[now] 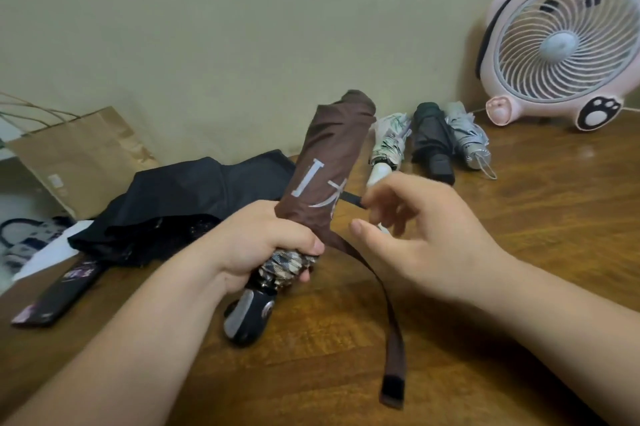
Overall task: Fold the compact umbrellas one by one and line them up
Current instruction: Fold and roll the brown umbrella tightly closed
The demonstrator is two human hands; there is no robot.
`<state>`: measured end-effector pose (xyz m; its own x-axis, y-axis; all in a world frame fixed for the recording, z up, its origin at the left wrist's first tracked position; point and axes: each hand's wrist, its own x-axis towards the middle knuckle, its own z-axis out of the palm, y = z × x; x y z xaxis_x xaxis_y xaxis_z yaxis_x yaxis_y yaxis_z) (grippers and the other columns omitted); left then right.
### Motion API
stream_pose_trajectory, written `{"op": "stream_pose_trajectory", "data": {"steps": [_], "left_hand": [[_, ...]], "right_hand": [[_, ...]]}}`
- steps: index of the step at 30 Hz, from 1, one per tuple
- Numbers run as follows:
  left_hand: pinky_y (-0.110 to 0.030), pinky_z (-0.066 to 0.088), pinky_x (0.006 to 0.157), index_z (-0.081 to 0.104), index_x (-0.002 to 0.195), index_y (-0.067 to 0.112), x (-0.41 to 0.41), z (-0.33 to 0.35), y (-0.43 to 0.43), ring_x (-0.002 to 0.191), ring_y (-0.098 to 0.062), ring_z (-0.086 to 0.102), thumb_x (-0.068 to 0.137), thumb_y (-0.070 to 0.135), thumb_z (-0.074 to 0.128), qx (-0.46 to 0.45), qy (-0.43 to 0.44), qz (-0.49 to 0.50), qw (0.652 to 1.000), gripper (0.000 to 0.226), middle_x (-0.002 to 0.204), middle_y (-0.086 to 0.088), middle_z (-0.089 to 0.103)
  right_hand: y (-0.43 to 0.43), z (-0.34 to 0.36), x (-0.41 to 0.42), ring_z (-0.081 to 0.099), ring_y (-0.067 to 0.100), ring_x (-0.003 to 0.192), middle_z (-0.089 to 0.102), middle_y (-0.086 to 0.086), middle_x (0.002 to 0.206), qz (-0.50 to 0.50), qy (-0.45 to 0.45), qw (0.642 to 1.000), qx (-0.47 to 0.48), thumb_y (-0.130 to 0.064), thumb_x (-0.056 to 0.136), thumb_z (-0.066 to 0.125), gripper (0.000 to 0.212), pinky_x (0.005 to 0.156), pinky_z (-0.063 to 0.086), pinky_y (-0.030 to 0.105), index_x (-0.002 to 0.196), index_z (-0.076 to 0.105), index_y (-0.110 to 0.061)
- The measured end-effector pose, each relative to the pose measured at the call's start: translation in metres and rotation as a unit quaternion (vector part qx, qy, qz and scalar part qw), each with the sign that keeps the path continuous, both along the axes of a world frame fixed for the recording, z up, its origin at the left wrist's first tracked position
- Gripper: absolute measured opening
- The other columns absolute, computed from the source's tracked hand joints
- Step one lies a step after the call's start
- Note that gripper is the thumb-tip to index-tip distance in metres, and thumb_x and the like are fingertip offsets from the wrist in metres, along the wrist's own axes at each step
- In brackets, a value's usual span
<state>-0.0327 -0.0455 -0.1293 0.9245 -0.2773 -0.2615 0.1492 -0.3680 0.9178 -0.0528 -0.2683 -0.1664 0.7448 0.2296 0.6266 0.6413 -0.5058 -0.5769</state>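
Above the wooden surface (526,228), the left grip (263,238) wraps round the brown umbrella (329,162); the right grip (426,228) is loosely spread, holding nothing (the paper bag (79,155) hides its contents).

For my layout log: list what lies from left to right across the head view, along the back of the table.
paper bag → loose black umbrella → brown umbrella held upright → white patterned umbrella → dark grey umbrella → silver umbrella → pink fan
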Motion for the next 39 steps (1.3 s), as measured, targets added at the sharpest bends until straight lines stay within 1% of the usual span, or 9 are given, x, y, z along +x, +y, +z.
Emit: {"op": "stream_pose_trajectory", "data": {"steps": [2, 4, 7, 10, 15, 23, 29, 36, 39], "left_hand": [[-0.033, 0.054, 0.055, 0.066, 0.075, -0.002, -0.006, -0.001, 0.003, 0.056, -0.030, 0.062, 0.060, 0.002, 0.077, -0.029, -0.039, 0.016, 0.999, 0.019, 0.068, -0.019, 0.058], [-0.033, 0.055, 0.054, 0.064, 0.077, -0.006, -0.009, -0.002, 0.005, 0.056, -0.030, 0.060, 0.061, 0.001, 0.076, -0.058, -0.074, 0.025, 0.995, 0.022, 0.068, -0.018, 0.057], [-0.033, 0.053, 0.054, 0.059, 0.073, -0.013, -0.012, -0.005, 0.004, 0.058, -0.031, 0.061, 0.062, 0.002, 0.076, -0.069, -0.117, 0.025, 0.990, 0.026, 0.067, -0.018, 0.058], [-0.037, 0.048, 0.061, 0.053, 0.078, -0.017, -0.010, -0.008, 0.003, 0.062, -0.030, 0.059, 0.061, 0.009, 0.080, -0.031, -0.166, 0.036, 0.985, 0.041, 0.067, -0.026, 0.054], [-0.034, 0.030, 0.057, 0.041, 0.069, -0.008, -0.012, -0.007, 0.002, 0.061, -0.018, 0.038, 0.069, 0.012, 0.081, 0.101, -0.236, 0.073, 0.964, 0.045, 0.063, -0.018, 0.042], [-0.028, 0.024, 0.047, 0.027, 0.056, 0.017, 0.003, -0.009, -0.006, 0.050, -0.015, 0.030, 0.067, 0.020, 0.076, 0.234, -0.255, 0.121, 0.931, 0.050, 0.052, 0.006, 0.031], [-0.031, 0.044, 0.052, 0.053, 0.074, 0.024, 0.002, -0.021, -0.025, 0.062, -0.016, 0.057, 0.078, 0.037, 0.070, 0.440, -0.277, 0.074, 0.851, 0.022, 0.073, 0.003, 0.060], [-0.033, 0.051, 0.062, 0.046, 0.079, 0.029, -0.001, -0.023, -0.039, 0.071, -0.015, 0.056, 0.084, 0.057, 0.064, 0.503, -0.264, 0.049, 0.821, 0.034, 0.079, 0.006, 0.057], [-0.036, 0.057, 0.072, 0.049, 0.083, 0.027, -0.006, -0.023, -0.044, 0.073, -0.017, 0.058, 0.077, 0.074, 0.048, 0.516, -0.269, -0.005, 0.813, 0.048, 0.080, 0.007, 0.057]], "right_hand": [[0.004, -0.006, 0.010, 0.064, -0.001, 0.083, 0.070, -0.011, 0.089, 0.005, 0.205, 0.979, -0.005, -0.056, 0.079, 0.077, 0.037, 0.072, 0.049, 0.015, 0.103, 0.068, -0.029], [0.008, -0.012, 0.017, 0.067, 0.000, 0.081, 0.074, -0.009, 0.091, 0.067, 0.298, 0.952, 0.013, -0.072, 0.073, 0.072, 0.050, 0.080, 0.053, 0.024, 0.100, 0.072, -0.029], [0.017, -0.015, 0.016, 0.070, 0.025, 0.075, 0.075, 0.006, 0.082, 0.159, 0.334, 0.927, 0.057, -0.060, 0.084, 0.072, 0.047, 0.077, 0.057, 0.044, 0.088, 0.074, -0.013], [0.022, -0.014, 0.013, 0.067, 0.026, 0.066, 0.075, 0.012, 0.075, 0.171, 0.353, 0.916, 0.089, -0.031, 0.100, 0.059, 0.033, 0.066, 0.055, 0.036, 0.083, 0.070, -0.005], [0.021, -0.007, 0.008, 0.063, 0.024, 0.062, 0.073, 0.020, 0.075, 0.177, 0.410, 0.892, 0.068, -0.029, 0.104, 0.048, 0.040, 0.062, 0.054, 0.033, 0.087, 0.069, 0.000], [0.012, -0.001, -0.012, 0.068, 0.015, 0.063, 0.074, 0.006, 0.070, 0.228, 0.295, 0.928, 0.022, -0.047, 0.097, 0.052, 0.040, 0.062, 0.051, 0.022, 0.079, 0.071, -0.017], [0.002, -0.001, -0.011, 0.059, 0.012, 0.059, 0.063, -0.002, 0.064, 0.236, 0.143, 0.961, -0.007, -0.030, 0.099, 0.060, 0.035, 0.059, 0.044, 0.019, 0.072, 0.075, -0.012], [-0.001, -0.003, -0.012, 0.062, 0.023, 0.090, 0.061, -0.008, 0.113, 0.185, 0.059, 0.981, -0.021, -0.036, 0.099, 0.058, 0.041, 0.080, 0.049, 0.036, 0.078, 0.076, -0.006], [0.001, -0.002, -0.009, 0.068, 0.022, 0.096, 0.068, -0.005, 0.110, 0.209, 0.064, 0.976, -0.021, -0.023, 0.103, 0.056, 0.029, 0.083, 0.053, 0.035, 0.085, 0.076, -0.011]]}}
